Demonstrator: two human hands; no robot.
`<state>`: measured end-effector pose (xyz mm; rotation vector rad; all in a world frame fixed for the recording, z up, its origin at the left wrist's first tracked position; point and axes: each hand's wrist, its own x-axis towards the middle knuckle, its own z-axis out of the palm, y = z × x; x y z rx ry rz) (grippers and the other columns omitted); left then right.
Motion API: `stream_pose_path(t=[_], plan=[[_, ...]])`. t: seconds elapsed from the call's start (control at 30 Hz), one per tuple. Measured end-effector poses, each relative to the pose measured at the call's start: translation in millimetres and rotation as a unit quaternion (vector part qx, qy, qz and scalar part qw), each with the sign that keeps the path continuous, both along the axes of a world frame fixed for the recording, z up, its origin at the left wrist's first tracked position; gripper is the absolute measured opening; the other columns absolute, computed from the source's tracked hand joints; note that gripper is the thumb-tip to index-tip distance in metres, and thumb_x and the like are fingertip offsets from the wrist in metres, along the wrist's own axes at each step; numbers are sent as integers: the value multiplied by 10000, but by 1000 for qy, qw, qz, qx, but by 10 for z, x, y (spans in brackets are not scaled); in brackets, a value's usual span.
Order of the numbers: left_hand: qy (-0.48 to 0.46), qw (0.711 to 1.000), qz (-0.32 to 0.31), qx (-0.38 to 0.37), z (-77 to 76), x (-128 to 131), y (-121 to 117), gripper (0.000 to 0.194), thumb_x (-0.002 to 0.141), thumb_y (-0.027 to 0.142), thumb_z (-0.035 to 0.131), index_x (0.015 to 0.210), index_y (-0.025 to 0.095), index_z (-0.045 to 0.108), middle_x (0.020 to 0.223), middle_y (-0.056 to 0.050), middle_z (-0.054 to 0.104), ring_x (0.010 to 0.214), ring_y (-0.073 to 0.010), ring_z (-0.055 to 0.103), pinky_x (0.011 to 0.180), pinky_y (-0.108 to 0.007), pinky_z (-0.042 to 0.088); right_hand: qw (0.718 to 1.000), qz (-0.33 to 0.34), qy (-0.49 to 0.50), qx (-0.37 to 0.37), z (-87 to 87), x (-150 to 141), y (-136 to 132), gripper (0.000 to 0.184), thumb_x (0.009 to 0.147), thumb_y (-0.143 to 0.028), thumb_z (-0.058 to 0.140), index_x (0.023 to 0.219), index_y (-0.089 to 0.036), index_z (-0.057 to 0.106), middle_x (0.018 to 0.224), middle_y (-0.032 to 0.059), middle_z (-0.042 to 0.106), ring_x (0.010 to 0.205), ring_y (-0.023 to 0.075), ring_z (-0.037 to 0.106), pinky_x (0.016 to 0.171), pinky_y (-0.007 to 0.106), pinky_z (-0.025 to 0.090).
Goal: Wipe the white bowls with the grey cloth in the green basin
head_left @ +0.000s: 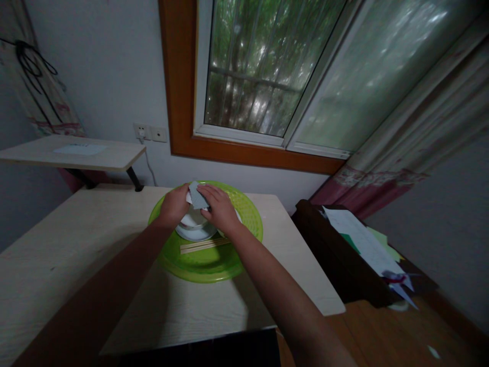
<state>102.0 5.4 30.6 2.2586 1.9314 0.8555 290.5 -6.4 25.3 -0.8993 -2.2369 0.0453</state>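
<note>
Both my hands are over a round green basket-like tray [206, 275]. My left hand [175, 205] is closed on the left edge of a small grey and white flat piece [199, 198], whose exact kind I cannot make out. From the right, my right hand [220, 208] grips the same piece, with its fingers laid over the top. Below them, a white bowl [193, 218] sits on a white plate [196, 233], partly covered by my hands. A bundle of light wooden chopsticks [202, 246] lies in the tray, in front of the plate.
The tray rests on a pale wooden table [95, 219]. A raised shelf [72, 153] with a paper sheet stands at the back left. To the right, a dark brown cabinet [324, 244] holds papers [359, 234]. A window [267, 71] and power sockets [150, 133] are behind.
</note>
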Motion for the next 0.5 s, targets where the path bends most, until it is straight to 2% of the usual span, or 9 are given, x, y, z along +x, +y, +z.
stream_pose_path(t=[0.27,0.4,0.5], plan=[[-35,999,37,16,-71,-59,73,313,933,232,486,1230,229,584,1110,-133,748,998,-257,708,856,-327,489,999,-42,21,20,49,35,-23,633,777,-163,713,1389,-209,557,1359,118,621,1289,315,494,1146,488,379],[-25,998,54,-4,-38,-51,67,332,910,211,506,1242,201,519,1052,-157,746,931,-278,719,793,-334,494,999,-21,27,28,41,49,-25,648,780,-182,719,1402,-202,539,1390,121,601,1331,303,478,1161,475,364],[2,999,39,-19,18,-10,17,324,900,190,508,1224,191,501,1022,-167,742,924,-289,721,771,-332,489,1000,-2,20,22,58,32,-45,678,806,-246,722,1445,-225,496,1450,113,568,1391,291,447,1180,480,341]])
